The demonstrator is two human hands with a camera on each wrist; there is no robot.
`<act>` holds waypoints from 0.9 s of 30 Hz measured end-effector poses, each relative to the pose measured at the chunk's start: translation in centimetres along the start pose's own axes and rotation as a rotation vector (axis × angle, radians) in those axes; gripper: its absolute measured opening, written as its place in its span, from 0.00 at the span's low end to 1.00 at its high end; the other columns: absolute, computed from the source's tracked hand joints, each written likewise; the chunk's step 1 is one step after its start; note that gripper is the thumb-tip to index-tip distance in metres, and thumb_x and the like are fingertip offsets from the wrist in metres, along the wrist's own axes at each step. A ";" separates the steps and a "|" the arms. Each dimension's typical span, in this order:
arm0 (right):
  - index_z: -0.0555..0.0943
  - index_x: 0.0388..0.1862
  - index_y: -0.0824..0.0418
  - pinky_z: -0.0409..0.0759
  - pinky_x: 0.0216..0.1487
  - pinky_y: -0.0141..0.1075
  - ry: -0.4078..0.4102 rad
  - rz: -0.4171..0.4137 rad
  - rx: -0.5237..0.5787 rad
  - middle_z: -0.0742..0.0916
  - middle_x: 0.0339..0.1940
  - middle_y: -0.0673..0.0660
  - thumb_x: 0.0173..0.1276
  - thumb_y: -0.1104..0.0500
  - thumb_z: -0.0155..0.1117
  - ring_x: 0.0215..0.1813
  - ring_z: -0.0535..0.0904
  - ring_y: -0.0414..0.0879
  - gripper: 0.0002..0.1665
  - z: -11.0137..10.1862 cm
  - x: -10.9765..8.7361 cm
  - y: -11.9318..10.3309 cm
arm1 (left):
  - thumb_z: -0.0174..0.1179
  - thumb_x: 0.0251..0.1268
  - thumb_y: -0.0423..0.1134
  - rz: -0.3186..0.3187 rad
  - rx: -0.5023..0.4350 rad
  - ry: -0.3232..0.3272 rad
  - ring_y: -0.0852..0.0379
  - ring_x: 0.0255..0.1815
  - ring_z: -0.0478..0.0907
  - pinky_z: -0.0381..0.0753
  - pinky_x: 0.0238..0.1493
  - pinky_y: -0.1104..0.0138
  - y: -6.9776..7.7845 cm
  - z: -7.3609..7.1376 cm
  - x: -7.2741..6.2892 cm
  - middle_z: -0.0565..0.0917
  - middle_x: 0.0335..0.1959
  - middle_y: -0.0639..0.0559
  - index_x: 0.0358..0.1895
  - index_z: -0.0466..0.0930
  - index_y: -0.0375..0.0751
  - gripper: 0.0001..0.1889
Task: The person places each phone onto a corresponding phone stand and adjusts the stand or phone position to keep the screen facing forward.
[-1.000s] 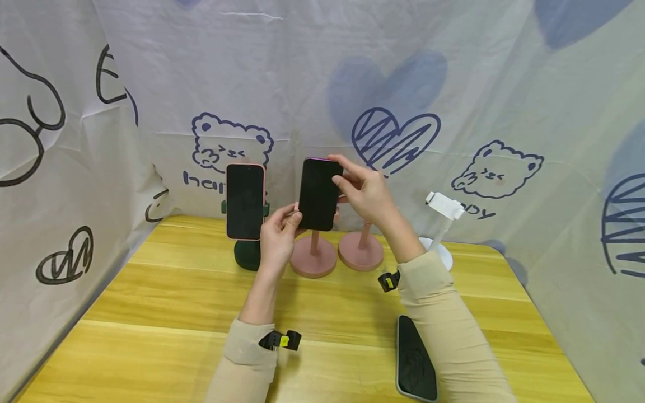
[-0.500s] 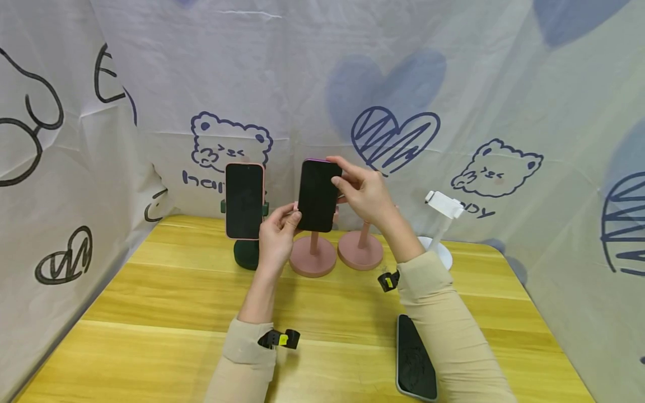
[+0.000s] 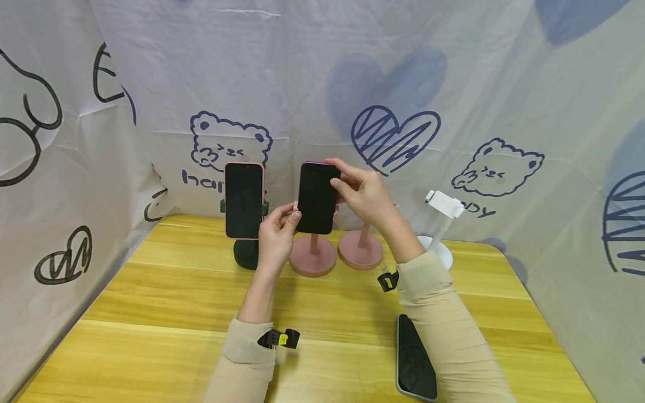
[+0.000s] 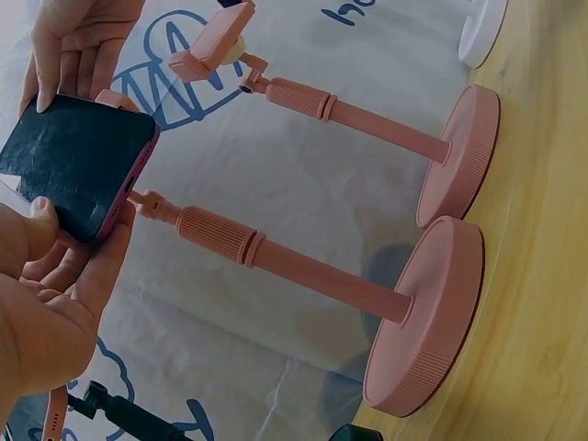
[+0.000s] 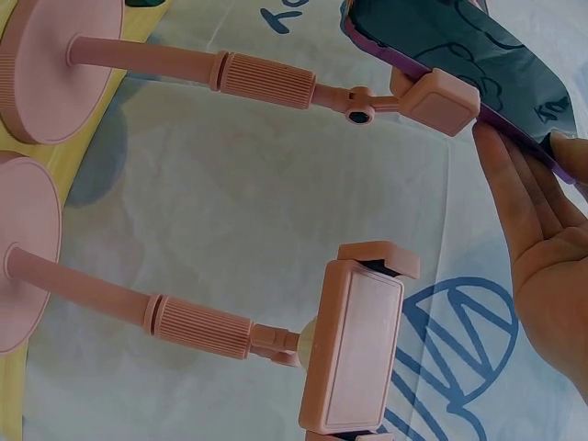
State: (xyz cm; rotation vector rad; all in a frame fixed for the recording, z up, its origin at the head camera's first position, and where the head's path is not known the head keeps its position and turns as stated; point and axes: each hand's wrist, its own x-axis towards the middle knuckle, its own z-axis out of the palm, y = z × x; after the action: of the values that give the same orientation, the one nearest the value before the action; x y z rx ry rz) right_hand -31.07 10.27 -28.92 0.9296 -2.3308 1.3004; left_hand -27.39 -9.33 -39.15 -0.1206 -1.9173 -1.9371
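A black-screened smartphone (image 3: 318, 197) with a purple edge stands upright at the head of a pink phone stand (image 3: 313, 257). In the right wrist view, the stand's pink clamp (image 5: 441, 101) meets the phone's long edge. My left hand (image 3: 275, 240) grips the phone's lower left corner, thumb on the screen and fingers behind, beside the clamp. My right hand (image 3: 367, 193) holds the upper right corner, with its thumb on the front and its fingers along the edge and back. The left wrist view shows both thumbs on the screen (image 4: 83, 161).
To the left, a pink-cased phone (image 3: 244, 201) sits in a dark green stand (image 3: 246, 254). A second pink stand (image 3: 360, 250) and a white stand (image 3: 443, 207) are to the right. Another phone (image 3: 416, 358) lies by the right sleeve on the wooden table (image 3: 166, 313).
The phone between my hands has sunk slightly lower in the clamp, and my right hand has come down a little with it. My left hand has stayed almost still.
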 end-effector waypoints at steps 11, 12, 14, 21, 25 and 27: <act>0.79 0.72 0.52 0.87 0.35 0.35 -0.018 0.028 0.019 0.88 0.29 0.61 0.78 0.64 0.64 0.30 0.87 0.49 0.26 0.2 -0.4 0.2 | 0.60 0.78 0.36 0.023 0.030 0.008 0.61 0.37 0.77 0.74 0.38 0.73 -0.1 0.0 -0.1 0.88 0.48 0.37 0.62 0.83 0.34 0.16; 0.80 0.72 0.52 0.88 0.36 0.36 -0.018 0.025 0.024 0.89 0.30 0.60 0.78 0.64 0.64 0.31 0.87 0.49 0.26 0.2 -0.5 0.3 | 0.60 0.78 0.36 0.025 0.032 0.009 0.61 0.38 0.77 0.74 0.38 0.73 -0.1 0.0 -0.1 0.88 0.48 0.37 0.62 0.83 0.34 0.16; 0.80 0.71 0.54 0.89 0.38 0.38 -0.019 0.019 0.032 0.90 0.33 0.61 0.77 0.65 0.64 0.32 0.88 0.50 0.26 0.2 -0.5 0.4 | 0.60 0.78 0.36 0.033 0.036 0.008 0.61 0.38 0.77 0.74 0.38 0.73 -0.1 0.0 -0.1 0.88 0.48 0.37 0.62 0.83 0.33 0.16; 0.80 0.72 0.53 0.90 0.41 0.46 -0.031 0.018 0.021 0.91 0.37 0.60 0.78 0.64 0.64 0.35 0.89 0.49 0.25 0.3 -0.5 0.4 | 0.60 0.78 0.37 0.037 0.038 0.007 0.61 0.35 0.75 0.72 0.34 0.72 -0.2 0.0 0.0 0.88 0.47 0.36 0.62 0.83 0.33 0.16; 0.79 0.73 0.53 0.85 0.35 0.38 -0.021 -0.008 -0.010 0.89 0.31 0.58 0.79 0.63 0.63 0.30 0.84 0.47 0.26 0.5 -0.6 0.6 | 0.60 0.78 0.37 0.048 0.028 0.009 0.63 0.30 0.73 0.70 0.32 0.72 -0.3 0.1 0.0 0.87 0.45 0.36 0.62 0.83 0.33 0.17; 0.78 0.74 0.52 0.79 0.31 0.34 -0.003 -0.015 -0.016 0.87 0.28 0.57 0.79 0.62 0.63 0.28 0.81 0.47 0.27 0.6 -0.7 0.7 | 0.59 0.79 0.38 0.050 0.021 0.001 0.62 0.30 0.72 0.70 0.32 0.72 -0.3 0.2 0.0 0.87 0.45 0.36 0.63 0.82 0.33 0.17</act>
State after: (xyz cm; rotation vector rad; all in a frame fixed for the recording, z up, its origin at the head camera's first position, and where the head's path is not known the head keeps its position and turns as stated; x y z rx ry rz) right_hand -30.98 10.33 -30.10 0.9435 -2.3285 1.2732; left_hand -27.53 -9.14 -39.44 -0.1597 -1.9158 -1.8838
